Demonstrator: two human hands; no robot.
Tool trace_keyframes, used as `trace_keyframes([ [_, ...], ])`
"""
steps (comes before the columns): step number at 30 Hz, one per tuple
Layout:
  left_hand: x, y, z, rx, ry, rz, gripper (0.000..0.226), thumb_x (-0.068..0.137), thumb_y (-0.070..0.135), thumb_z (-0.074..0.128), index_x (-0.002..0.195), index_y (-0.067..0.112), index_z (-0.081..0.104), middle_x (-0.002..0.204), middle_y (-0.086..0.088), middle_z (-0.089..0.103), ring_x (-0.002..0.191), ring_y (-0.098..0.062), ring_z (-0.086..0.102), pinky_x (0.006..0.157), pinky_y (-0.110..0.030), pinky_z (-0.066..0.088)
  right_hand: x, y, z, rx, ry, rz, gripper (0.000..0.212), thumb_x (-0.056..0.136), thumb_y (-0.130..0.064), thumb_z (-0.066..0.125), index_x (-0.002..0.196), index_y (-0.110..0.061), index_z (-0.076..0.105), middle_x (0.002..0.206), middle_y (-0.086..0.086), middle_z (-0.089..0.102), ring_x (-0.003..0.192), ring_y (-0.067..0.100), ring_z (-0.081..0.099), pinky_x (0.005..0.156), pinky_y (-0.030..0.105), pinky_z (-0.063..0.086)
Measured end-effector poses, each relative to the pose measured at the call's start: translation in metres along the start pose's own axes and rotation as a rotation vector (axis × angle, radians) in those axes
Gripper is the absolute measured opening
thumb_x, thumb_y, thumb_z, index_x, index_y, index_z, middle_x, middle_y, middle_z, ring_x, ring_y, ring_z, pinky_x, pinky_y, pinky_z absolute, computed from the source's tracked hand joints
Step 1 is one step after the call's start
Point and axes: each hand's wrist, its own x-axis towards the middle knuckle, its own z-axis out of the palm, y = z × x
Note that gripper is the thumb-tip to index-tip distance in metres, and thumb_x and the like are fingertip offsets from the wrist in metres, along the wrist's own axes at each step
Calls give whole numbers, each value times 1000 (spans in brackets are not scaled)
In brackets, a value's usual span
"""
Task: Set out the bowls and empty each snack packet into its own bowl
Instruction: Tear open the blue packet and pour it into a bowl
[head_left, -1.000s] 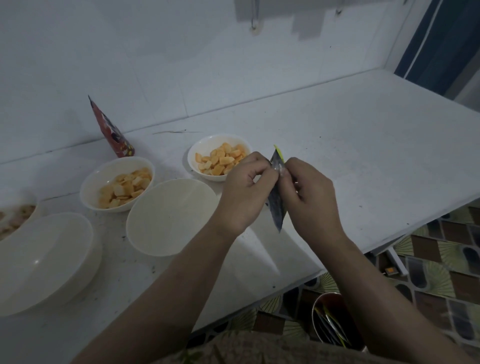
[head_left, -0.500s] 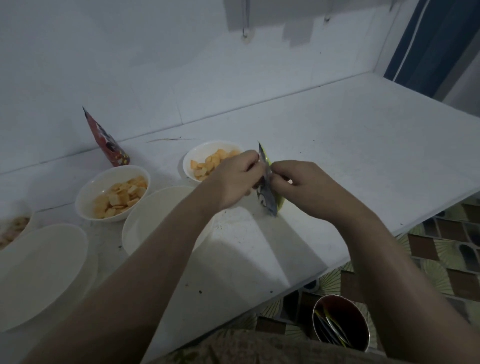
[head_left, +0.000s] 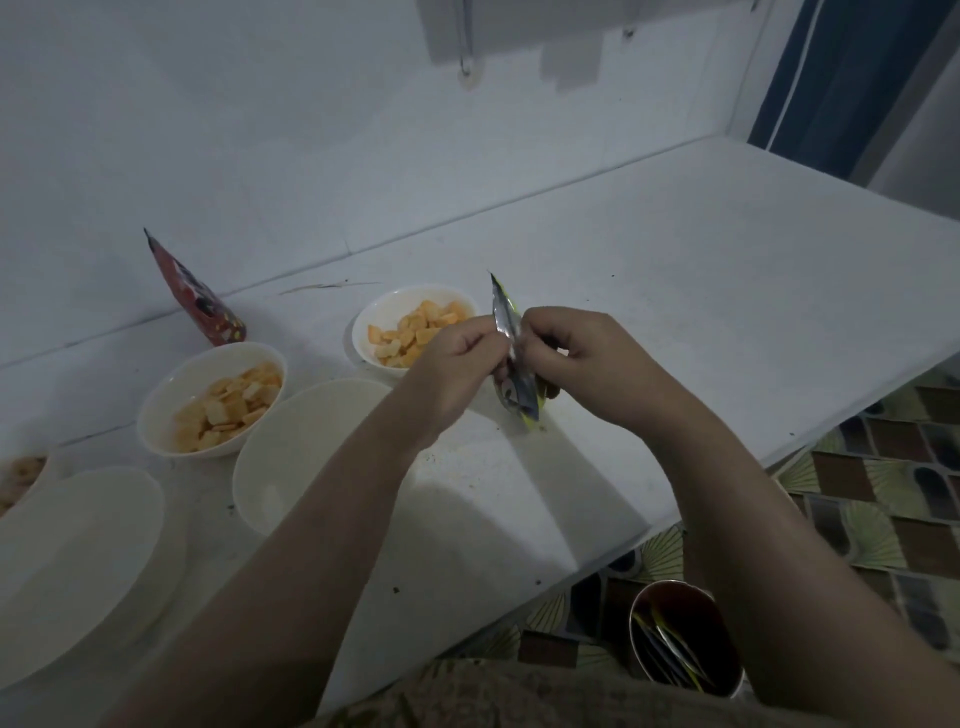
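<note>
Both the left hand (head_left: 457, 358) and right hand (head_left: 582, 358) pinch the snack packet (head_left: 511, 353); an abrupt tear could scatter snacks beside the near empty bowl (head_left: 311, 447).

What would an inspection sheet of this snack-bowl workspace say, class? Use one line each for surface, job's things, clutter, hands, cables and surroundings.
Surface: white counter, with specks and crumbs near the front edge.
Job's things: yellow and silver packet held upright over the counter; two small bowls with orange snack pieces; two larger empty bowls; another bowl with snacks, cut off at the left edge; red packet leaning by the wall.
Clutter: nothing seen beyond crumbs.
Hands: left hand and right hand both pinch the packet.
Cables: nothing seen.
Surroundings: white wall, blue curtain, patterned floor, metal cup holding wrappers below the counter.
</note>
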Motion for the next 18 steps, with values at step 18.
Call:
trace_keyframes([
  [18,-3,-4,5,4,105,-9,30,77,14,44,48,18,45,53,4,46,59,-12,44,63,-30,35,-2,-1,2,-23,-23,-2,26,88,-14,53,71,5,52,61,11,57,58,26,51,54,38,44],
])
